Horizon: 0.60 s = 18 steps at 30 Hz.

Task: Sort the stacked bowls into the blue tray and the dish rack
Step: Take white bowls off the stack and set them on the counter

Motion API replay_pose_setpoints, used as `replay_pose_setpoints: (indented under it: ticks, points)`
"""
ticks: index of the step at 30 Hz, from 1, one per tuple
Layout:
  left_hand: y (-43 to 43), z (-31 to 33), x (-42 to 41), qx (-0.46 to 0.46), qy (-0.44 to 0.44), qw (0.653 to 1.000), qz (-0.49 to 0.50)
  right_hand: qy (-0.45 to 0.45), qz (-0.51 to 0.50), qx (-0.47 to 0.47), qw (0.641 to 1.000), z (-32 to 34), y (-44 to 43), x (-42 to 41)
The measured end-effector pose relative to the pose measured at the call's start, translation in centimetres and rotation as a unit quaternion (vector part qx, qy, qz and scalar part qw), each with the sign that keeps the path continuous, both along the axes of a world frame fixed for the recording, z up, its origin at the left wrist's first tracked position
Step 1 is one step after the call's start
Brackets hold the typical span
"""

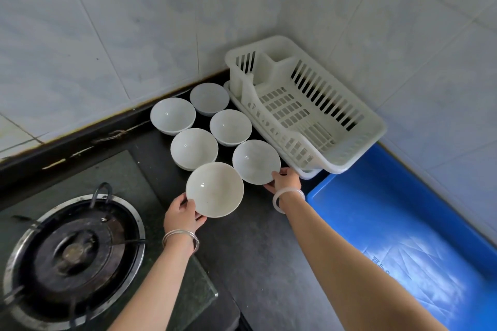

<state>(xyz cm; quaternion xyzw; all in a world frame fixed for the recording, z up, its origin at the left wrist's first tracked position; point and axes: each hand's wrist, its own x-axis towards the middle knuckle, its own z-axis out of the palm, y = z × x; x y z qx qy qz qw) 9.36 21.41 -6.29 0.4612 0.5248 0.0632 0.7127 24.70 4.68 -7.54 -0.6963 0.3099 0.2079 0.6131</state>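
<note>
Several white bowls stand in two rows on the dark counter, some stacked on others. My left hand [183, 216] grips the near rim of the nearest bowl [214, 189], which looks slightly lifted and tilted. My right hand [285, 180] holds the near rim of the bowl beside it [255, 161], next to the rack. The white plastic dish rack [357, 153] sits in the wall corner with nothing in it. The blue tray [398, 212] lies to the right of my right arm, with nothing in it.
A gas burner [72, 252] on a glass hob fills the lower left. Tiled walls close the back and right. Further white bowls [172, 115] stand near the back wall. Dark counter [255, 263] shows between my arms.
</note>
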Motion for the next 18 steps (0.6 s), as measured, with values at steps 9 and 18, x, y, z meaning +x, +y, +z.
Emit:
replay_pose_setpoints:
  ticks: [9,18]
  points:
    - [-0.9,0.4,-0.4,0.020,-0.015,0.999,0.022,0.030,0.076,0.033,0.996,1.0,-0.7,-1.0]
    - [-4.6,1.0,-3.4,0.144,0.019,0.986,-0.085,-0.037,0.168,-0.022,0.985,4.4,-4.5,-4.8]
